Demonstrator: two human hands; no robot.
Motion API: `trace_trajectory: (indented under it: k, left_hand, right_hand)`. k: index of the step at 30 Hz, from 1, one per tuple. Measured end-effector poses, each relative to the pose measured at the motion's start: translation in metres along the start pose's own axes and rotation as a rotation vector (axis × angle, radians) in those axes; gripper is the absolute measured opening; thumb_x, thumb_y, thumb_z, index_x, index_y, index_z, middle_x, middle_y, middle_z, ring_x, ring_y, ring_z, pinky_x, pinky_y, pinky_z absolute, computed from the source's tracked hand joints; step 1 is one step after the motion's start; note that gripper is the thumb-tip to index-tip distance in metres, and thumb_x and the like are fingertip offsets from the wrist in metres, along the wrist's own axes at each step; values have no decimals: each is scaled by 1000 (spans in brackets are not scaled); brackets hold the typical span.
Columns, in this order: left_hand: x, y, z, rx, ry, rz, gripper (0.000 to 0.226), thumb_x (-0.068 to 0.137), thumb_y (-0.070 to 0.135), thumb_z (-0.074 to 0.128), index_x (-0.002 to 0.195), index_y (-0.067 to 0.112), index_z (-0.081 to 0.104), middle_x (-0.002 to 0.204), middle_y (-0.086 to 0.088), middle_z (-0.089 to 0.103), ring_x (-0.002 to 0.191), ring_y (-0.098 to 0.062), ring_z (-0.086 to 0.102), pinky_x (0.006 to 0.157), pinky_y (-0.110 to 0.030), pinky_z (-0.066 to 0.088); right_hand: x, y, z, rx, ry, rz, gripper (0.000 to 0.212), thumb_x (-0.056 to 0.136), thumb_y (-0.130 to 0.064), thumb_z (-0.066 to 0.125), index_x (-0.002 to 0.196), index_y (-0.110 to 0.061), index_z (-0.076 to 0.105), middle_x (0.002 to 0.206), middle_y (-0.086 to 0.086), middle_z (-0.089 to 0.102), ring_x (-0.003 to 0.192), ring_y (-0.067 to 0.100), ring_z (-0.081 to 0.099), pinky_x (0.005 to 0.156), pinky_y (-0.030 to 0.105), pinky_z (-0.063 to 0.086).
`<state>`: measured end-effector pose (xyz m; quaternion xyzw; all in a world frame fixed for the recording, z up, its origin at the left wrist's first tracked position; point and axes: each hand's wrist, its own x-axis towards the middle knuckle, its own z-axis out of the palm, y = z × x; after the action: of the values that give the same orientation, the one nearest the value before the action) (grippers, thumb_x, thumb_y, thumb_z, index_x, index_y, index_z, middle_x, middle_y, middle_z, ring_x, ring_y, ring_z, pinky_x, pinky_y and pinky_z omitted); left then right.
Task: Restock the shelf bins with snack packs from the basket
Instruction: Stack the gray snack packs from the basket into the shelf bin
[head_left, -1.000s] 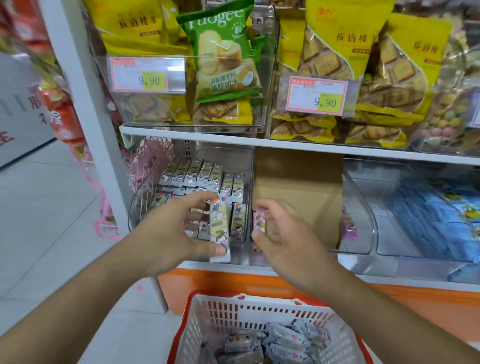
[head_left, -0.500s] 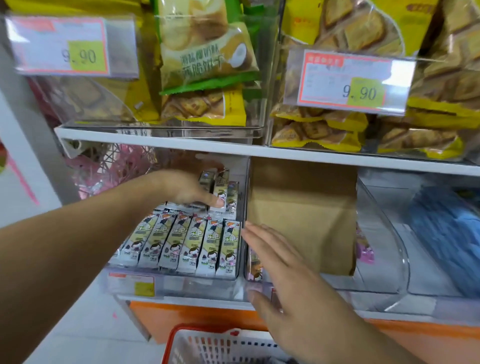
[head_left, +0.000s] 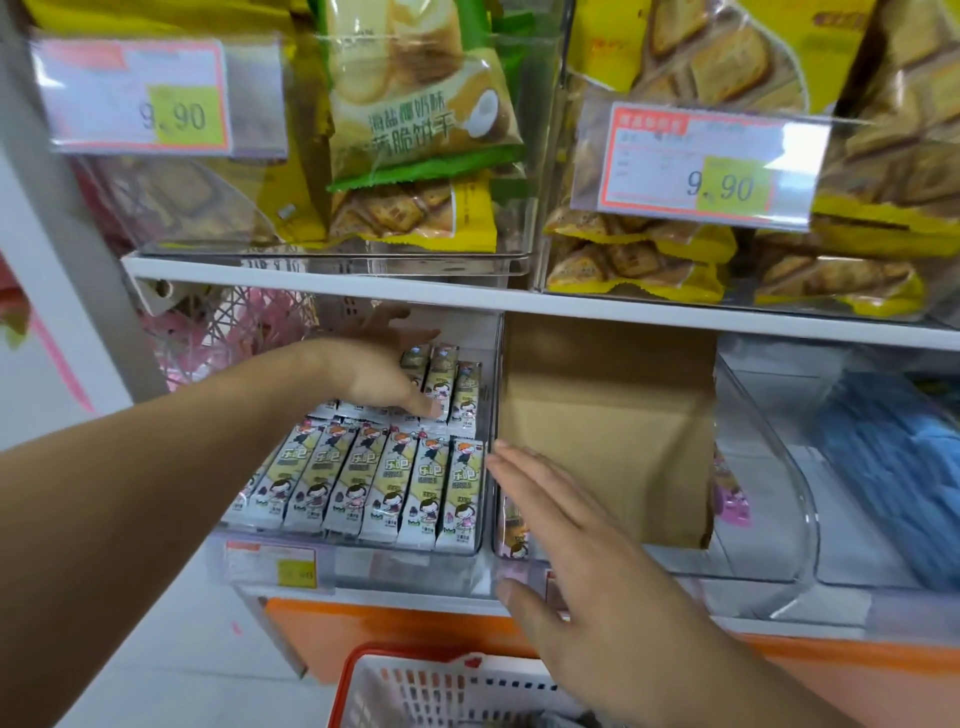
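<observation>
A clear shelf bin (head_left: 363, 564) on the lower shelf holds rows of slim white snack packs (head_left: 384, 488) with cartoon figures. My left hand (head_left: 374, 374) reaches deep into that bin and lies flat on the rear row of packs, thumb pressing one pack. My right hand (head_left: 566, 561) hovers flat with straight fingers at the front wall of the neighbouring bin (head_left: 753, 566), holding nothing. The red basket (head_left: 363, 670) with white mesh sides shows at the bottom edge; its contents are mostly out of view.
A brown cardboard box (head_left: 602, 431) stands in the neighbouring bin. Blue packs (head_left: 893, 467) fill the bin to the right. The upper shelf (head_left: 467, 299) carries bins of yellow and green biscuit bags with 9.90 price tags. A white upright (head_left: 57, 218) stands at left.
My left hand carried a snack pack from the bin's front into the back and now presses flat there. My right hand flattened beside the bin. The view moved closer to the shelf.
</observation>
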<state>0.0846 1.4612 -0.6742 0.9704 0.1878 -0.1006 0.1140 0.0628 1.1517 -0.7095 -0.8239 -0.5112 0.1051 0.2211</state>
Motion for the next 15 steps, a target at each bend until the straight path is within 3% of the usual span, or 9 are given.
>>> trace_trajectory:
  k: [3, 7, 10, 12, 15]
  left_hand:
    - [-17, -4, 7, -75, 96, 50, 103, 71, 79, 69, 158, 52, 22, 170, 11, 1, 159, -24, 4, 127, -50, 16]
    - [-74, 10, 22, -317, 234, 55, 74, 84, 71, 64, 151, 52, 38, 156, -6, 33, 150, -35, 22, 124, -51, 22]
    - [-135, 30, 43, -454, 453, 172, 47, 95, 52, 64, 141, 42, 57, 145, 9, 42, 142, -18, 32, 121, -38, 26]
    - [-172, 41, 66, -517, 561, 248, 33, 97, 42, 63, 129, 34, 67, 136, 13, 51, 134, -9, 42, 116, -30, 30]
    - [-217, 53, 118, -579, 533, 251, 22, 98, 29, 65, 119, 28, 71, 123, 14, 55, 119, 0, 53, 103, -16, 39]
  right_hand:
    - [-5, -1, -2, 16, -6, -1, 84, 105, -39, 56, 164, -48, -3, 160, -46, -16, 150, -16, -16, 127, 22, 6]
    - [-16, -3, -3, 9, 28, 3, 81, 105, -39, 57, 166, -41, 5, 164, -41, -8, 151, -16, -11, 125, 17, 4]
    - [-30, -4, -2, 26, 144, -30, 68, 102, -33, 59, 163, -35, 28, 165, -24, 21, 153, -3, 13, 124, 21, 17]
    - [-44, -4, 2, 43, 207, -44, 57, 101, -27, 61, 155, -28, 44, 154, -12, 40, 147, 6, 31, 120, 24, 27]
    - [-69, -4, 16, 57, 167, -12, 46, 101, -21, 62, 147, -23, 54, 143, -6, 51, 137, 11, 44, 114, 23, 33]
